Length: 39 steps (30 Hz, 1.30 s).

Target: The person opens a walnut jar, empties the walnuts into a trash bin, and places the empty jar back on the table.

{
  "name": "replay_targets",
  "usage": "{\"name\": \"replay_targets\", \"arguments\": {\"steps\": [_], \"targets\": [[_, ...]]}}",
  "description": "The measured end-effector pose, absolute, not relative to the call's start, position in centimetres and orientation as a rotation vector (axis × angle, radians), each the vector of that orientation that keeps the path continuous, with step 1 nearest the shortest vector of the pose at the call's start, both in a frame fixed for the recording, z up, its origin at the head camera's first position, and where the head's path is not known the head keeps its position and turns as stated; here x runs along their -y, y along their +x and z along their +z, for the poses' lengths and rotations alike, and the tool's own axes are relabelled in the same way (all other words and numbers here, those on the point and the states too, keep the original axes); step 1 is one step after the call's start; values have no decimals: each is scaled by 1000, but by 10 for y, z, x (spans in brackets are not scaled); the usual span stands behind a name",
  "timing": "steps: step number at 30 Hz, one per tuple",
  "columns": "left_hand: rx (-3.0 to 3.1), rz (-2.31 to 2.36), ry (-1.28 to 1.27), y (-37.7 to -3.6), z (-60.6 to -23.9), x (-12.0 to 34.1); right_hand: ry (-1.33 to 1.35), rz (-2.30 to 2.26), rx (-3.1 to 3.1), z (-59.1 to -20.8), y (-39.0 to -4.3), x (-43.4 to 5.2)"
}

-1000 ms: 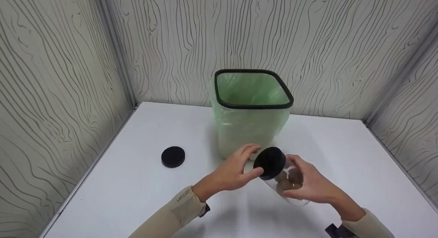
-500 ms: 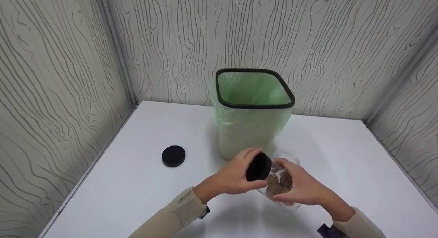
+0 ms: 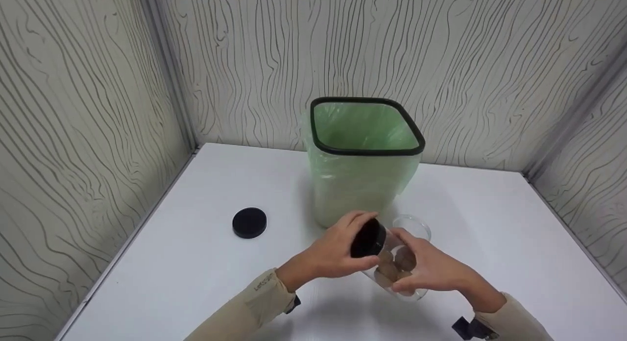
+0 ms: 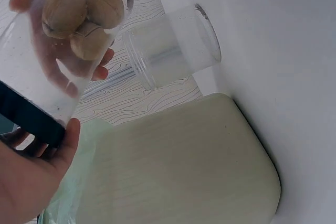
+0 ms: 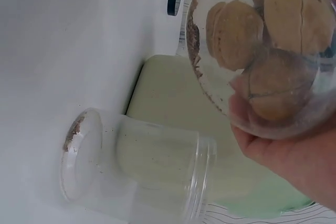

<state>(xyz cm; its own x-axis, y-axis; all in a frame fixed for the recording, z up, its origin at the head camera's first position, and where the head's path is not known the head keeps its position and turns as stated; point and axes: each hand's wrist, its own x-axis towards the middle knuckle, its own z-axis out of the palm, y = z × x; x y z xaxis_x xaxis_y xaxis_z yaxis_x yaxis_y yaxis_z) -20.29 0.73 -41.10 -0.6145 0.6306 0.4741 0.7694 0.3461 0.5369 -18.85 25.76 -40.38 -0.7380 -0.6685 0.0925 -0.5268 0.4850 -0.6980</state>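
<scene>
Beside the bin (image 3: 365,184), the clear walnut jar (image 3: 392,270) has tipped lower than a second ago. Left hand (image 3: 335,253) grips its round black lid (image 3: 367,238); right hand (image 3: 431,270) clasps the smooth body.

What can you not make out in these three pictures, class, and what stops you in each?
- Head view: whether the black round lid is tight or loosened on the clear plastic jar of walnuts; the left hand covers the joint.
- Head view: the floor of the green-lined square bin; its walls block it.
- Right wrist view: the right hand is cut off by the edge, so its grip is unclear.
- Left wrist view: the empty clear jar shows no contents clearly.
</scene>
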Motion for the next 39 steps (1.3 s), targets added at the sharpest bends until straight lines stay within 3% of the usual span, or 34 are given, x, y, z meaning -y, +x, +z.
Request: {"name": "replay_targets", "arguments": {"steps": [26, 39], "targets": [[2337, -1111, -1339, -206, -426, -3, -1158, -1185, -2501, -420, -190, -252], [2443, -1207, -1100, -203, -429, -9, -994, -1054, -2860, -419, -177, -241]]}}
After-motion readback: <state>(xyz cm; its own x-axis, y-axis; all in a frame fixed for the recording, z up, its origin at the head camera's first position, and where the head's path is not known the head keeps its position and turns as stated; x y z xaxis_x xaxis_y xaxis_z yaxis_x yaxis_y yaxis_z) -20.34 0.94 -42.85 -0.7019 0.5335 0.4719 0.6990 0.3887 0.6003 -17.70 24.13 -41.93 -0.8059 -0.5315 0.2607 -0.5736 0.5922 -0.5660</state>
